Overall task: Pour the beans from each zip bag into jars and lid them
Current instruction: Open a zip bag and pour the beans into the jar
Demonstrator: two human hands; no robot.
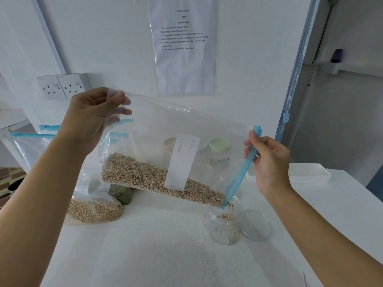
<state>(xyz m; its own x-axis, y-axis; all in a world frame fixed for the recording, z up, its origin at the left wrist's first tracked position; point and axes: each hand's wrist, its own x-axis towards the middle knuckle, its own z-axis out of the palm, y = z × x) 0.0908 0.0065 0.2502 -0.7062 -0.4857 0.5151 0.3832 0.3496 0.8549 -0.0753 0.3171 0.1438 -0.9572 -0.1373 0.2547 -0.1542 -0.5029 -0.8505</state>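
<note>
Well, a wide white table [165,255] fills the bottom of the view, set against a white wall.

Above it hangs a big clear plastic zip bag with a blue zip strip [165,125]. It is held up in the air by both hands and does not touch the table. The zip bag is tipped, with its closed end high on the left and its zip end low on the right. Pale speckled beans [145,177] lie in a long heap along its lower edge, sliding down to the low corner. A white paper label [182,162] is stuck on its side.

The left hand [91,119] pinches the high corner of the bag between thumb and fingers. The right hand [269,162] pinches the blue zip strip near its top, fingers curled round it.

On the left of the table sits a second clear bag of round tan beans [93,210], slumped on its side. Just behind it is a smaller clear bag of dark green beans [122,193].

A small clear glass jar [224,228] stands open on the table, right under the low corner of the held bag – a few beans show in its mouth and at its bottom. A round clear lid [257,226] lies flat beside the jar, on its right.

Seen through the held bag, a jar with a pale green lid [219,150] stands near the wall.
</note>
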